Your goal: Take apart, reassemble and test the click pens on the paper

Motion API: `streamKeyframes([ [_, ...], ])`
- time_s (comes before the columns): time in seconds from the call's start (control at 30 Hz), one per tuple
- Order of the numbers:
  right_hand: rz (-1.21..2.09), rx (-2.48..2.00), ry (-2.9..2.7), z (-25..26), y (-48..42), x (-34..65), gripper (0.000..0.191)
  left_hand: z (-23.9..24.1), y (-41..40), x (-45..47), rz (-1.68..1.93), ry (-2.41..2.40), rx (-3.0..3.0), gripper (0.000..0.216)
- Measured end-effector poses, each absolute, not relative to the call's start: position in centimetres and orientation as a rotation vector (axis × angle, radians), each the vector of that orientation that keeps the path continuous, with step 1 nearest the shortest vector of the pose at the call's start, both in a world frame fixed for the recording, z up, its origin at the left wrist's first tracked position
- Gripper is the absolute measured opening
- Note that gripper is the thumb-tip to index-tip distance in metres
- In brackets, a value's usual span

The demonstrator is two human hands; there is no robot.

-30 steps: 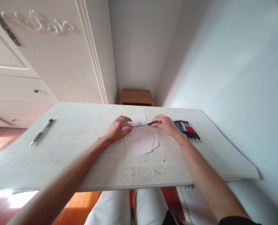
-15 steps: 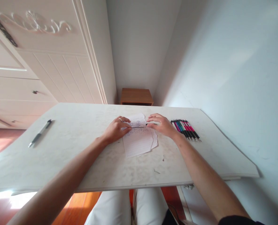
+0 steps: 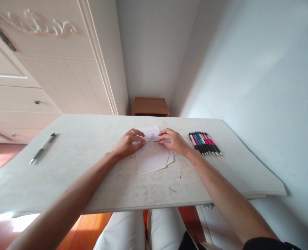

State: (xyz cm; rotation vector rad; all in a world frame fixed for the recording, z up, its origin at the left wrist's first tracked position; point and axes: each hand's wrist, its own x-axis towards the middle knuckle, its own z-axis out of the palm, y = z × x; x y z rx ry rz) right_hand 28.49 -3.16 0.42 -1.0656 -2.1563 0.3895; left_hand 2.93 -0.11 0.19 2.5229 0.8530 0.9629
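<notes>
A thin, dark stick that looks like a pen refill (image 3: 152,141) stretches level between my two hands, just over some torn sheets of paper (image 3: 151,161). My left hand (image 3: 128,144), with a ring on one finger, pinches its left end between thumb and fingers. The right end sits in the closed fingertips of my right hand (image 3: 173,141), which hide that tip. Blue-black scribbles cover the upper part of the paper, and its right edge is ragged.
Several pens (image 3: 205,143) with coloured barrels lie in a row right of my right hand. A single grey-and-black pen (image 3: 42,148) rests far left on the white table (image 3: 91,132). Beyond the table are a small wooden cabinet (image 3: 151,106) and, at right, a wall (image 3: 260,86).
My right hand has moved left, nearer my left hand, and its fingertips have closed on the refill's right end. My left hand stays nearly still.
</notes>
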Motion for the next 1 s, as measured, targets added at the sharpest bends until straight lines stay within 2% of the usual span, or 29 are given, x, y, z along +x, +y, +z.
streamKeyframes([
  [1.0, 0.373, -1.218, -2.145, 0.0, -2.3, 30.4, 0.01, 0.3, 0.6, 1.8, 0.854, 0.919, 2.543, 0.021],
])
